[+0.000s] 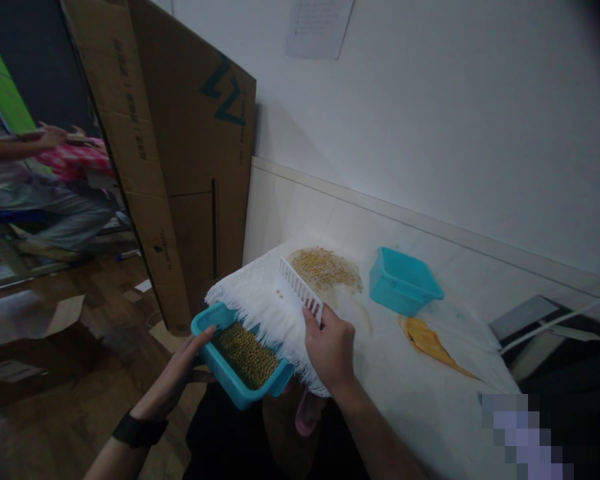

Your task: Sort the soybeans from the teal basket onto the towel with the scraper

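My left hand [187, 360] grips the near left side of a teal plastic bin [235, 389], its thumb over the rim. Soybeans [247, 353] cover the bin's bottom. The bin sits just below the edge of the table, under the fringe of a white cloth [265, 310]. My right hand [333, 343] is closed around one end of a white slotted plastic strip [297, 283], which stands on edge on the cloth. A few loose beans lie left of the strip. Beyond it spreads a pile of beans mixed with paler grains [327, 267].
A second teal bin [405, 283] stands on the table near the wall. An orange cloth [427, 343] lies before it. At the right are dark equipment and a white cable [555, 327]. A tall cardboard box [195, 153] rises at the left. Another person [45, 180] sits beyond it.
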Tool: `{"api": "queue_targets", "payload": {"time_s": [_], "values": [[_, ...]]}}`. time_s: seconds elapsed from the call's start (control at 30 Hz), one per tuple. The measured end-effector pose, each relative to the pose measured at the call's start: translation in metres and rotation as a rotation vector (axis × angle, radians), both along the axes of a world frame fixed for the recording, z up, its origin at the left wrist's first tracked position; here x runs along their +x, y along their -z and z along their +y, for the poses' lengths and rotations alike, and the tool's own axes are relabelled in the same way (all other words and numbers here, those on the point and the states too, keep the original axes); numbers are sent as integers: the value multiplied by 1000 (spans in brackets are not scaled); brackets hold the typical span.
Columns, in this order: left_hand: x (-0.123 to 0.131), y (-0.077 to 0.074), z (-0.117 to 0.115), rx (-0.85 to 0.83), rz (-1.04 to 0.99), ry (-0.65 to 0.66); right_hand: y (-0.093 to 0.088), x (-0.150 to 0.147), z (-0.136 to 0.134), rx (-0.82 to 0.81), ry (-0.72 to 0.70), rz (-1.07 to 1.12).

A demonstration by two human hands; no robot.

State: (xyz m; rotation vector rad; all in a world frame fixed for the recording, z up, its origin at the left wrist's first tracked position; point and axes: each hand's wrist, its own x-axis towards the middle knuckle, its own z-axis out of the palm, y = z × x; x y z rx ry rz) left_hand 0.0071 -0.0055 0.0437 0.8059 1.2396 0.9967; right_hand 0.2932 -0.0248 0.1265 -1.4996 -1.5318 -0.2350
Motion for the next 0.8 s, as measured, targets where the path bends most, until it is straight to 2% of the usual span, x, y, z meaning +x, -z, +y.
{"api": "queue_targets", "payload": {"time_s": [0.1,0.3,0.37,0.43,0.57,0.63,0.8], "values": [[-1,1,1,6,-3,15,-1,-4,-5,10,-47,-13],[-4,7,2,10,-19,29,-4,-10,-32,20,-242,99],[-3,7,2,9,-18,42,-5,-6,-38,36,-212,139],[-3,6,2,0,-8,53,-7,2,-38,81,-116,134],[-2,3,3,-22,8,44,-10,18,-25,116,57,35],[-3,3,2,-21,3,41,-10,20,-16,89,79,0],[-4,4,1,-1,-18,43,-5,16,-8,24,32,-14]]}}
